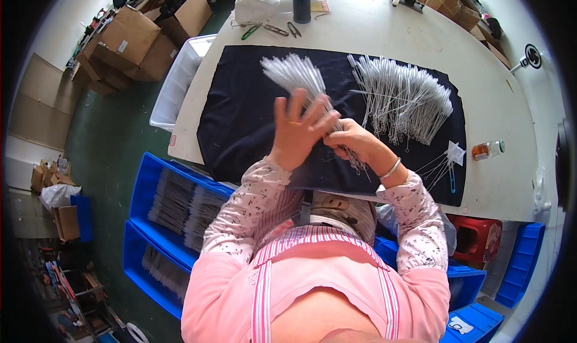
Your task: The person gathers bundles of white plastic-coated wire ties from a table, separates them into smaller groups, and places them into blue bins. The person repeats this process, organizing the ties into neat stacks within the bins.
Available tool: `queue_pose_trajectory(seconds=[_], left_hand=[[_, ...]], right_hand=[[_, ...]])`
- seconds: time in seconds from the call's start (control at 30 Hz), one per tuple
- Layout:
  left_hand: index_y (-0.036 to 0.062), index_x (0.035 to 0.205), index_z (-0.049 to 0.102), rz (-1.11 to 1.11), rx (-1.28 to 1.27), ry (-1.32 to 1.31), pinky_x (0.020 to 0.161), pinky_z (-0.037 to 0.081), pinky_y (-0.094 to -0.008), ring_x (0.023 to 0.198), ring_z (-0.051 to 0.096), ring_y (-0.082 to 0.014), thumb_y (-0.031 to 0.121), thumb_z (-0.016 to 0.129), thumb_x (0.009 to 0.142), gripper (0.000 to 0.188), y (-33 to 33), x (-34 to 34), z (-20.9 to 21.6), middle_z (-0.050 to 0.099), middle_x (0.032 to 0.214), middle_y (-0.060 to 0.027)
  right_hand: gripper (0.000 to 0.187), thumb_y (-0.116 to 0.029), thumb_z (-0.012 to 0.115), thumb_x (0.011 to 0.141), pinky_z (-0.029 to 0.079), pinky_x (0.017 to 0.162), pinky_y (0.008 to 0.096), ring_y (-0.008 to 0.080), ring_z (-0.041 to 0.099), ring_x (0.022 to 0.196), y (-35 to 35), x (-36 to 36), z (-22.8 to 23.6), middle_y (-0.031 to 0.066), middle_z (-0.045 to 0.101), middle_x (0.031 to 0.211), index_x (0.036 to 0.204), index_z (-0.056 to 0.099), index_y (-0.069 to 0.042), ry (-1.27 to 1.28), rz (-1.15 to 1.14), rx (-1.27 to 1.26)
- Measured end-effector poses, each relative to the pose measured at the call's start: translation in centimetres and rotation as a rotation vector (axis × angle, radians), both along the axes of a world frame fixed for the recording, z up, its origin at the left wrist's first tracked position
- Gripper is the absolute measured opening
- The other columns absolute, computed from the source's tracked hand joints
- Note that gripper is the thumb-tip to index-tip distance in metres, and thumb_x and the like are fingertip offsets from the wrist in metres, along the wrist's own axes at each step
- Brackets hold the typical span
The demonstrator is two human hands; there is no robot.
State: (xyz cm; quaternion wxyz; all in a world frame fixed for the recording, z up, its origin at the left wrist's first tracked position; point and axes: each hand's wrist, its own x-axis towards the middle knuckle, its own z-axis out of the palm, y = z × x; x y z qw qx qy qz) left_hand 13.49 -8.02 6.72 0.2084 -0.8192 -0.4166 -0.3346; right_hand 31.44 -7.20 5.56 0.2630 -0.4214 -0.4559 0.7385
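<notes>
My right hand (356,140) is closed around the wire stems of a bundle of thin wire brushes (294,72) with white bristles. The bristle ends fan out up and to the left, and the looped stem ends stick out below my fist. Against the bundle's left side lies my left hand (297,129), open with fingers spread and slightly blurred. To the right, a large pile of similar brushes (406,96) rests on a dark cloth (234,108). Nearer me on the cloth are a few loose brushes, a white star-shaped piece (455,153) and a blue-handled tool (452,179).
A glass bottle with amber contents (488,150) stands on the white table (499,180). Along the far edge are thread snips (293,30), a dark bottle (301,3) and white cloth (255,7). Blue bins (141,189) holding brushes stand at lower left; a red stool (478,238) is at right.
</notes>
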Motion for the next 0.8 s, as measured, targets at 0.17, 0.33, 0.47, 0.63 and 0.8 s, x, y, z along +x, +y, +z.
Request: queue_pose_trajectory(seconds=[0.17, 0.33, 0.47, 0.63, 0.8], left_hand=[[0.0142, 0.088, 0.062, -0.334, -0.034, 0.066, 0.090, 0.043, -0.0384, 0.092, 0.058, -0.0203, 0.019, 0.059, 0.073, 0.016, 0.9, -0.1, -1.9, 0.060, 0.092, -0.0005], [0.0104, 0.092, 0.060, -0.315, -0.207, -0.340, 0.069, 0.049, -0.0386, 0.074, 0.062, -0.0277, 0.001, 0.064, 0.056, 0.037, 2.1, -0.6, 1.6, 0.062, 0.082, -0.0079], [0.0086, 0.105, 0.058, -0.364, -0.359, -0.646, 0.065, 0.051, -0.0390, 0.074, 0.064, -0.0333, 0.007, 0.072, 0.067, 0.041, 2.3, 0.1, 3.9, 0.065, 0.086, -0.0110], [0.0025, 0.109, 0.056, -0.411, -0.569, -0.798, 0.066, 0.052, -0.0339, 0.076, 0.068, -0.0268, 0.010, 0.073, 0.072, 0.042, 4.1, -0.6, 1.2, 0.067, 0.085, -0.0150], [0.0010, 0.100, 0.060, -0.439, -0.636, -1.095, 0.074, 0.049, -0.0246, 0.083, 0.061, -0.0096, 0.001, 0.074, 0.073, 0.031, 6.5, 0.1, -1.3, 0.065, 0.094, -0.0030]], right_hand=[[0.023, -0.019, 0.068, 0.079, 0.044, 0.041, 0.0256, 0.0136, 0.055, 0.047, -1.4, -0.4, 5.7, 0.0057, 0.059, 0.064, 0.082, 0.061, 0.002, -0.213, 0.320, 0.013], [0.035, -0.032, 0.056, 0.094, 0.046, 0.066, 0.0237, 0.0082, 0.056, 0.077, 0.9, 1.2, 14.5, 0.0058, 0.066, 0.089, 0.105, 0.064, 0.001, -0.328, 0.074, 0.942], [0.036, -0.032, 0.058, 0.092, 0.047, 0.084, 0.0315, 0.0202, 0.060, 0.099, 0.7, -2.1, 19.6, 0.0115, 0.065, 0.107, 0.110, 0.064, -0.001, -0.214, 0.030, 1.485], [0.034, -0.036, 0.061, 0.087, 0.051, 0.080, 0.0369, 0.0290, 0.064, 0.092, 4.7, -6.9, 14.0, 0.0152, 0.066, 0.099, 0.088, 0.067, -0.002, -0.602, -0.098, 1.951], [0.024, -0.027, 0.057, 0.089, 0.047, 0.084, 0.0414, 0.0310, 0.061, 0.091, 9.0, -7.4, 9.7, 0.0137, 0.065, 0.093, 0.092, 0.065, -0.004, -0.839, 0.197, 1.475]])
